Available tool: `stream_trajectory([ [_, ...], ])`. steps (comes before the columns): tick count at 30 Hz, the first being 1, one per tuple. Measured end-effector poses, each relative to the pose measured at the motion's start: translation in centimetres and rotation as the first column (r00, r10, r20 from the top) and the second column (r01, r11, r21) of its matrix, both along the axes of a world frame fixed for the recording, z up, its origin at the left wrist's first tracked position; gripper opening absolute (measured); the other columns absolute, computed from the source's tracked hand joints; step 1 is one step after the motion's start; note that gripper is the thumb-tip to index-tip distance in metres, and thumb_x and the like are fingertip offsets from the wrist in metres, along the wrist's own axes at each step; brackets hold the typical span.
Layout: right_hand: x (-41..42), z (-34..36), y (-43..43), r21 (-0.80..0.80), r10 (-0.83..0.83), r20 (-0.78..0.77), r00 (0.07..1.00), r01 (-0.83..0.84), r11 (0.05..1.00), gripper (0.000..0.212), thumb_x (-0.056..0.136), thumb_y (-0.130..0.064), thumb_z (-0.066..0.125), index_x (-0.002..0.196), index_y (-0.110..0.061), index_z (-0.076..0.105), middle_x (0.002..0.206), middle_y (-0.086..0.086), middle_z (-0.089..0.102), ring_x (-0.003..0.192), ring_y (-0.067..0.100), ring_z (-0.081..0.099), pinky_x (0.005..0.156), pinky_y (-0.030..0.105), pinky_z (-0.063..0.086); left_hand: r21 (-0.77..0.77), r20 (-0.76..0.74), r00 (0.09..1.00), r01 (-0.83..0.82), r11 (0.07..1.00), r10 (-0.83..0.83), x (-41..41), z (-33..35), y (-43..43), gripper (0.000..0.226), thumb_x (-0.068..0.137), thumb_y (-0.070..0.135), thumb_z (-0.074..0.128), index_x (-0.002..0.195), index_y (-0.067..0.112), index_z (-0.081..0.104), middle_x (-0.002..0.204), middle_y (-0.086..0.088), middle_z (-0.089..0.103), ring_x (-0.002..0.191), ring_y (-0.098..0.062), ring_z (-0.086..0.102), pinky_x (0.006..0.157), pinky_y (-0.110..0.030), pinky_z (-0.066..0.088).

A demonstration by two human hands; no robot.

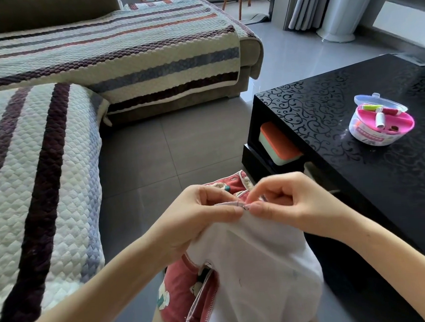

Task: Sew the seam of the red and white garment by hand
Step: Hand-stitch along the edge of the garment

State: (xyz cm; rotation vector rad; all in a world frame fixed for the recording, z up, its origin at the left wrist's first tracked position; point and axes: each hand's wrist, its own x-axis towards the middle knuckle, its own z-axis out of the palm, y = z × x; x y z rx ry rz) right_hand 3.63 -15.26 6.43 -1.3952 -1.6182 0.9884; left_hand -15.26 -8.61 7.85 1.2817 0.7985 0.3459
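The red and white garment point(259, 270) hangs bunched just left of the table point(329, 117), white lining outward, red printed fabric showing at top and lower left. Its pale seam edge point(231, 204) sits uppermost, pinched by the left hand point(197, 217) and right hand point(290, 203).

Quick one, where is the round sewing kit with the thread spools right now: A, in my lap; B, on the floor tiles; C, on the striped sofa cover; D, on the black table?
D: the sewing kit stands, lid open, on the black table, apart from the garment that the left hand and right hand pinch.
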Motion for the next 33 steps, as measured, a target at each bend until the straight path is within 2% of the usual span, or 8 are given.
stream_trajectory([
  [3, -0.3, -0.2, -0.5, -0.067, -0.026, -0.046, 0.999, 0.023, 0.998, 0.019, 0.076, -0.028, 0.070, 0.071, -0.009, 0.067, 0.059, 0.002, 0.047, 0.058, 0.016, 0.038, 0.054, 0.030, 0.030, 0.087, -0.058, 0.998, -0.017, 0.996, 0.022, 0.0, 0.1, -0.1, 0.007, 0.065, 0.016, 0.075, 0.072, 0.016, 0.078, 0.077, -0.016, 0.070, 0.073, -0.016, 0.062, 0.070, -0.029, 0.045],
  [6, -0.2, 0.1, -0.9, -0.119, -0.087, -0.130, 0.988, 0.071, 0.990, 0.017, 0.073, -0.017, 0.072, 0.063, -0.007, 0.063, 0.056, 0.001, 0.050, 0.056, 0.011, 0.042, 0.052, 0.021, 0.033, 0.180, -0.106, 0.991, -0.058, 0.982, 0.078, 0.0, 0.0, -0.4, 0.013, 0.070, 0.004, 0.081, 0.066, 0.016, 0.077, 0.069, -0.005, 0.072, 0.065, -0.009, 0.064, 0.064, -0.022, 0.049],
  [12, -0.3, 0.0, -1.0, -0.228, -0.182, -0.200, 0.963, 0.135, 0.964, 0.023, 0.066, -0.018, 0.069, 0.059, 0.000, 0.057, 0.055, 0.008, 0.043, 0.054, 0.016, 0.034, 0.047, 0.018, 0.025, -0.062, -0.078, 0.996, -0.056, 0.997, 0.051, 0.3, 0.5, -0.7, 0.032, 0.079, -0.006, 0.068, 0.054, 0.014, 0.073, 0.058, 0.002, 0.069, 0.050, -0.007, 0.061, 0.049, -0.016, 0.048],
  [19, -0.2, 0.4, -1.0, -0.251, -0.180, -0.253, 0.950, 0.115, 0.961, 0.011, 0.066, -0.018, 0.068, 0.059, -0.013, 0.062, 0.055, 0.000, 0.048, 0.052, 0.008, 0.037, 0.047, 0.014, 0.027, -0.213, -0.015, 1.000, -0.027, 0.977, 0.024, 0.2, 0.4, -0.5, 0.006, 0.066, 0.005, 0.071, 0.063, 0.010, 0.074, 0.063, -0.009, 0.067, 0.053, -0.015, 0.062, 0.051, -0.020, 0.050],
  [25, -0.2, 1.2, -0.6, -0.233, -0.051, -0.272, 0.961, -0.015, 0.972, 0.028, 0.075, -0.031, 0.068, 0.097, -0.013, 0.074, 0.073, 0.011, 0.064, 0.059, 0.007, 0.048, 0.053, 0.012, 0.035, -0.150, 0.003, 1.000, -0.014, 0.989, 0.014, 0.3, 0.1, -0.3, 0.016, 0.063, 0.003, 0.079, 0.079, 0.002, 0.075, 0.075, -0.014, 0.068, 0.065, -0.019, 0.064, 0.060, -0.023, 0.053],
  [29, -0.2, 1.6, -0.1, -0.216, 0.003, -0.197, 0.980, -0.046, 0.975, 0.036, 0.072, -0.042, 0.073, 0.081, -0.007, 0.072, 0.070, 0.022, 0.059, 0.068, 0.023, 0.046, 0.062, 0.042, 0.032, -0.082, 0.016, 1.000, -0.007, 0.997, 0.009, 0.3, 0.2, -0.5, 0.012, 0.065, 0.011, 0.072, 0.075, 0.008, 0.077, 0.074, -0.010, 0.069, 0.067, -0.015, 0.063, 0.062, -0.021, 0.052],
  [31, 0.1, 1.9, 0.1, -0.220, 0.003, -0.195, 0.981, -0.047, 0.974, 0.031, 0.073, -0.033, 0.075, 0.072, -0.003, 0.068, 0.063, 0.014, 0.053, 0.063, 0.022, 0.044, 0.058, 0.041, 0.031, -0.037, 0.009, 1.000, -0.004, 0.999, 0.004, 0.2, 0.3, -0.6, 0.013, 0.064, 0.013, 0.073, 0.075, 0.008, 0.077, 0.075, -0.008, 0.069, 0.069, -0.013, 0.063, 0.063, -0.019, 0.051],
  [33, 0.3, 2.2, 0.3, -0.227, 0.019, -0.201, 0.979, -0.066, 0.972, 0.021, 0.073, -0.024, 0.073, 0.068, -0.004, 0.066, 0.060, 0.007, 0.055, 0.058, 0.015, 0.048, 0.055, 0.026, 0.036, 0.016, -0.012, 1.000, 0.007, 1.000, -0.007, 0.3, 0.5, -0.7, 0.015, 0.063, 0.016, 0.076, 0.077, 0.010, 0.077, 0.077, -0.008, 0.070, 0.071, -0.013, 0.065, 0.065, -0.021, 0.052],
])
